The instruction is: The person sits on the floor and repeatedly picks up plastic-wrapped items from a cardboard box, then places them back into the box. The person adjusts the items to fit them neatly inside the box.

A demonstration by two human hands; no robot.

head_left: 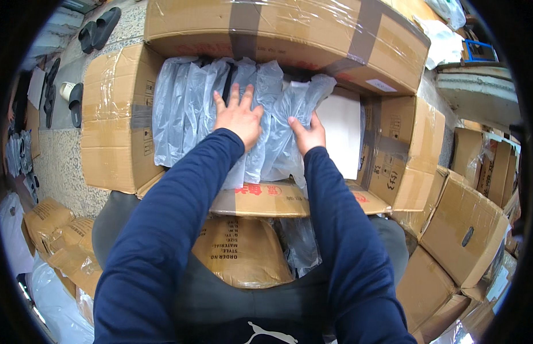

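Note:
An open cardboard box [111, 114] in front of me holds a row of grey plastic-wrapped packages [183, 114], standing on edge side by side. My left hand [240, 119] lies on top of the middle packages with its fingers spread. At the right end of the row, my right hand [309, 136] grips a crinkled plastic-wrapped package [301, 100]. Its thumb presses the near side, while the other fingers are partly hidden behind the plastic. Just right of this package, a white sheet [342, 135] stands inside the box. What the bags contain is hidden.
Between my legs lies a brown taped package [243, 252]. Closed cartons [470, 229] are stacked at the right, and brown parcels [63, 235] lie at the left. Dark slippers [100, 28] rest on the speckled floor [59, 160] at the far left.

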